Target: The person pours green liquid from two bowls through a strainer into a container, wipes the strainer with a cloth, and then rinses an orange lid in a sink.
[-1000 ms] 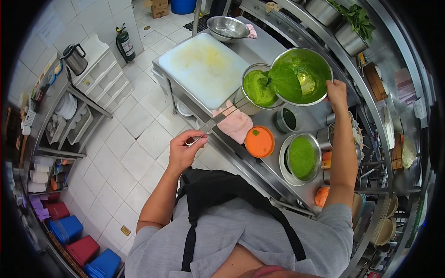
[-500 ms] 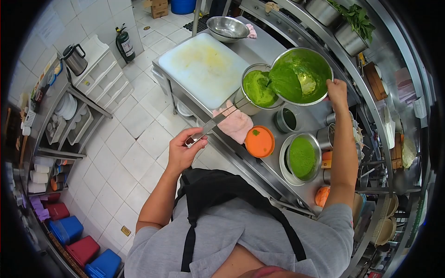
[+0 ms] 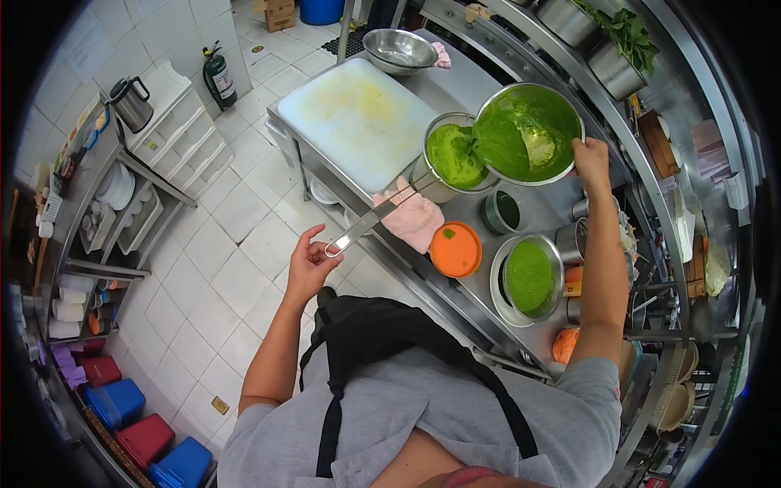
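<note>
My right hand [image 3: 591, 161] grips the rim of a steel bowl [image 3: 561, 175], tilted to the left. Thick green puree [image 3: 508, 134] runs from its lip into a round strainer [image 3: 429, 168], where green pulp [image 3: 454, 156] is piled. The strainer sits over a container [image 3: 439, 192] whose inside is hidden. Its long metal handle [image 3: 358, 232] reaches toward me over a pink cloth [image 3: 413, 221]. At the handle's looped end, my left hand [image 3: 307, 262] has its fingers apart, close beside the loop and not wrapped around it.
An orange container [image 3: 455, 249], a dark-lined cup [image 3: 501, 211] and a bowl of green liquid [image 3: 530, 278] stand near the counter's front. A white cutting board [image 3: 358, 122] lies to the left, with an empty steel bowl [image 3: 399, 50] behind it. Shelving [image 3: 691, 203] runs along the right.
My left hand has let go of the strainer handle, its fingers opening and shifting slightly left. The handle stays in place. The tilted bowl has barely moved as puree keeps running into the strainer.
</note>
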The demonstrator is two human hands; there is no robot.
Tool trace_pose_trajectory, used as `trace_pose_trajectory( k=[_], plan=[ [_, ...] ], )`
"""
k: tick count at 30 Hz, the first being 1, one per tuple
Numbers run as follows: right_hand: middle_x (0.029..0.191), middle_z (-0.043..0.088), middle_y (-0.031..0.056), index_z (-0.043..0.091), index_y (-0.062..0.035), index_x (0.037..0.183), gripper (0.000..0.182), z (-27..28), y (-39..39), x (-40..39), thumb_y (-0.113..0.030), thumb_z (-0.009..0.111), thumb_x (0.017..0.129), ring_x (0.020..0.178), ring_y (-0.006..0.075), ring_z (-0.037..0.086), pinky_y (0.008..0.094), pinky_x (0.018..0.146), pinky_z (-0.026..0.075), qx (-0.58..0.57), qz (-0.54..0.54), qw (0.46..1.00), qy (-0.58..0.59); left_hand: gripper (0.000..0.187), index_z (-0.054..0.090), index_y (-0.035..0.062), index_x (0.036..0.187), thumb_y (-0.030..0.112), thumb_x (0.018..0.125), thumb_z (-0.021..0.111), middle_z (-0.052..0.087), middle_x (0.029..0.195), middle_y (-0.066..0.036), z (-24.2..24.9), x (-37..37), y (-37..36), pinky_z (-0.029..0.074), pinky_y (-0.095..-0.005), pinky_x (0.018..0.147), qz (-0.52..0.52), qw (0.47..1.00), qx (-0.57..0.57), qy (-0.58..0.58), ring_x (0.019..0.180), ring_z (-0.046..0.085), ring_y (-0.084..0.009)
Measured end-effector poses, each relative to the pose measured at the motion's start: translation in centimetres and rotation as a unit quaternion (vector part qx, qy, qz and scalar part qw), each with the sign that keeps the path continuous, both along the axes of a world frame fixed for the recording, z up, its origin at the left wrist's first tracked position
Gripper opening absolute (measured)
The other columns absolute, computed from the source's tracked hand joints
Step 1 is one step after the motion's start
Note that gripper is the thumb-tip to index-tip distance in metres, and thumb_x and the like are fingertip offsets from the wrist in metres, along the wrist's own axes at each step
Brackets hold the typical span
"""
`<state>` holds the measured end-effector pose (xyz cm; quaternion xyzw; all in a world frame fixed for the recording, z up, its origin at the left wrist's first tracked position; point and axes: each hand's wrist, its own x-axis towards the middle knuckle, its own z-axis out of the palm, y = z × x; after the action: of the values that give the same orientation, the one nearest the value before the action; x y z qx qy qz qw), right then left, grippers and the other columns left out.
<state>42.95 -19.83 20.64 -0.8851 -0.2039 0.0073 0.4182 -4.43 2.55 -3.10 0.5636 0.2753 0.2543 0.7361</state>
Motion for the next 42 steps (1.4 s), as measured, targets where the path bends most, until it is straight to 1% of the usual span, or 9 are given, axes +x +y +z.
trace_pose_trajectory(
  k=[4,6,9,15,23,26,36,38,42],
  plan=[
    [0.068,0.065,0.0145,0.064,0.0077,0.079,0.024,-0.1,0.1,-0.1,-0.014,0.054,0.085,0.052,0.0215,0.065,0.0342,0.044,0.055,0.011,-0.005,1.0,0.012,0.057,0.046,0.0018,0.13,0.0,0.079,0.072,0.066,0.085,-0.007,-6.3,-2.8,1.0,0.049,-0.0225,0.064,0.021,0.998,0.005,0.067,0.068,0.06,-0.0099],
    [0.068,0.065,0.0146,0.064,0.0078,0.079,0.024,-0.1,0.1,0.1,-0.013,0.054,0.085,0.052,0.0214,0.065,0.0342,0.043,0.055,0.012,-0.003,1.0,0.003,0.046,0.052,-0.0012,0.122,0.005,0.08,0.071,0.065,0.083,-0.01,-10.6,-4.9,1.3,0.052,-0.0254,0.062,0.032,0.979,0.085,0.183,0.069,0.064,-0.0143],
    [0.067,0.065,0.0145,0.064,0.008,0.079,0.024,0.1,0.3,-0.2,-0.013,0.054,0.085,0.052,0.0214,0.065,0.0339,0.043,0.055,0.008,-0.011,1.0,0.001,0.039,0.06,-0.0001,0.112,0.013,0.078,0.074,0.067,0.078,-0.01,-16.3,-8.6,1.1,0.051,-0.0275,0.057,0.052,0.954,0.099,0.279,0.062,0.063,-0.0145],
    [0.066,0.065,0.0137,0.064,0.0073,0.078,0.024,0.6,0.4,-0.6,-0.013,0.054,0.085,0.052,0.0207,0.065,0.0329,0.043,0.054,0.0,-0.017,1.0,-0.003,0.033,0.063,-0.0006,0.103,0.014,0.076,0.074,0.068,0.072,-0.013,-23.4,-15.6,-0.4,0.053,-0.0307,0.056,0.106,0.915,0.052,0.386,0.056,0.066,-0.0199],
    [0.067,0.065,0.0122,0.066,0.0066,0.079,0.024,0.7,0.3,-0.1,-0.014,0.054,0.084,0.052,0.0195,0.065,0.0316,0.045,0.053,0.0,-0.013,1.0,-0.009,0.035,0.058,-0.0002,0.105,0.015,0.077,0.073,0.065,0.07,-0.01,-27.0,-21.6,-1.7,0.048,-0.0331,0.043,0.103,0.869,-0.127,0.466,0.051,0.062,-0.0197],
    [0.066,0.065,0.0121,0.066,0.0063,0.079,0.024,0.5,0.3,0.1,-0.014,0.054,0.084,0.051,0.0192,0.064,0.0315,0.045,0.053,0.003,-0.013,1.0,-0.008,0.035,0.058,0.0001,0.105,0.015,0.078,0.073,0.065,0.07,-0.01,-26.9,-22.1,-1.9,0.048,-0.0326,0.043,0.097,0.858,-0.162,0.478,0.051,0.062,-0.0196],
    [0.064,0.064,0.0118,0.066,0.0071,0.077,0.026,0.5,0.2,0.0,-0.014,0.054,0.084,0.05,0.0188,0.063,0.0322,0.045,0.053,0.0,-0.009,1.0,-0.023,0.034,0.058,0.0011,0.105,0.018,0.079,0.072,0.064,0.071,-0.009,-26.6,-20.9,-1.8,0.048,-0.0315,0.044,0.085,0.866,-0.156,0.468,0.052,0.063,-0.0193],
    [0.064,0.064,0.0119,0.066,0.0071,0.077,0.026,0.4,0.1,0.1,-0.014,0.054,0.084,0.05,0.0188,0.063,0.0322,0.045,0.053,-0.002,-0.012,1.0,-0.021,0.029,0.057,0.0063,0.102,0.019,0.081,0.072,0.063,0.071,-0.007,-26.7,-20.9,-1.7,0.045,-0.0302,0.043,0.082,0.867,-0.162,0.463,0.052,0.06,-0.0174],
    [0.065,0.065,0.0121,0.066,0.0067,0.077,0.025,0.5,0.1,0.1,-0.014,0.054,0.084,0.051,0.0188,0.063,0.0322,0.045,0.053,0.014,-0.01,1.0,-0.006,0.028,0.057,0.0068,0.101,0.019,0.081,0.072,0.063,0.071,-0.007,-26.9,-21.1,-1.5,0.044,-0.03,0.043,0.081,0.865,-0.162,0.468,0.051,0.059,-0.0174]
  ],
)
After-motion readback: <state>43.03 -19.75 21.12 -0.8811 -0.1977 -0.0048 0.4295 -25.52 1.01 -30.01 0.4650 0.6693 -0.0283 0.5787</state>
